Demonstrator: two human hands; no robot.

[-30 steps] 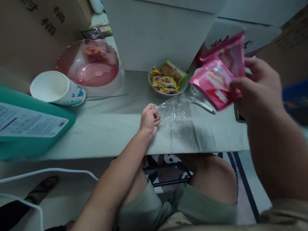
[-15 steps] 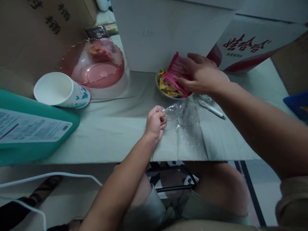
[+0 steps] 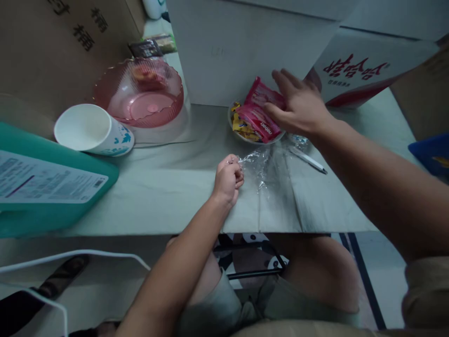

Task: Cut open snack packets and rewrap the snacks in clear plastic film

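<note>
My left hand point(image 3: 228, 178) rests on the pale tabletop point(image 3: 168, 187), fingers pinched on the edge of a clear plastic bag point(image 3: 263, 164) that lies flat in front of me. My right hand point(image 3: 298, 105) reaches over a small white bowl point(image 3: 238, 135) of wrapped snacks at the back. Its fingers are spread and lie on two pink snack packets point(image 3: 261, 114) that sit on top of the yellow packets point(image 3: 240, 126) in the bowl.
A white pen point(image 3: 308, 160) lies right of the plastic bag. A pink ribbed glass bowl point(image 3: 140, 93) and a tipped white paper cup point(image 3: 91, 131) stand at the left, a teal box point(image 3: 42, 187) at the far left. Cardboard boxes point(image 3: 245, 42) wall the back.
My right hand carried the pink packets from up in the air at the right down onto the snack bowl, and its fingers have spread. My left hand kept its pinch on the bag.
</note>
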